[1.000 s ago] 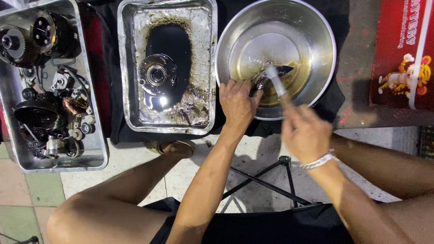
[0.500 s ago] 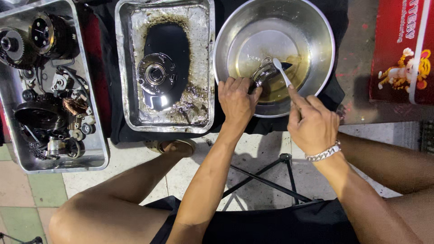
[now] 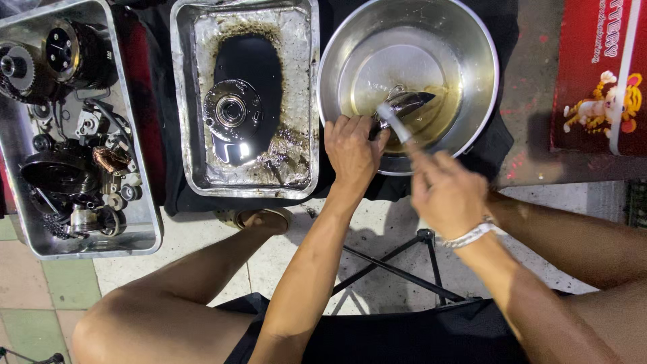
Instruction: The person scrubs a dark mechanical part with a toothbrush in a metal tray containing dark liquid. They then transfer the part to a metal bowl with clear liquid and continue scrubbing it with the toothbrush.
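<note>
A round steel basin (image 3: 472, 40) holds a shallow pool of yellowish liquid. My left hand (image 3: 350, 152) rests over its near rim and grips a shiny metal engine part (image 3: 408, 102) that lies in the liquid. My right hand (image 3: 445, 192), blurred by motion and wearing a bracelet, holds a small white-handled brush (image 3: 392, 121) whose tip is against the part.
A rectangular metal tray (image 3: 306, 101) with black oil and a round metal cover (image 3: 232, 111) stands left of the basin. A second tray (image 3: 145, 229) at far left holds several gears and engine parts. A red box (image 3: 600, 74) lies at right. A black folding stand (image 3: 404, 269) sits between my legs.
My right hand has swept the brush back and forth across the part and now sits lower and further left. My left hand and the part have barely moved.
</note>
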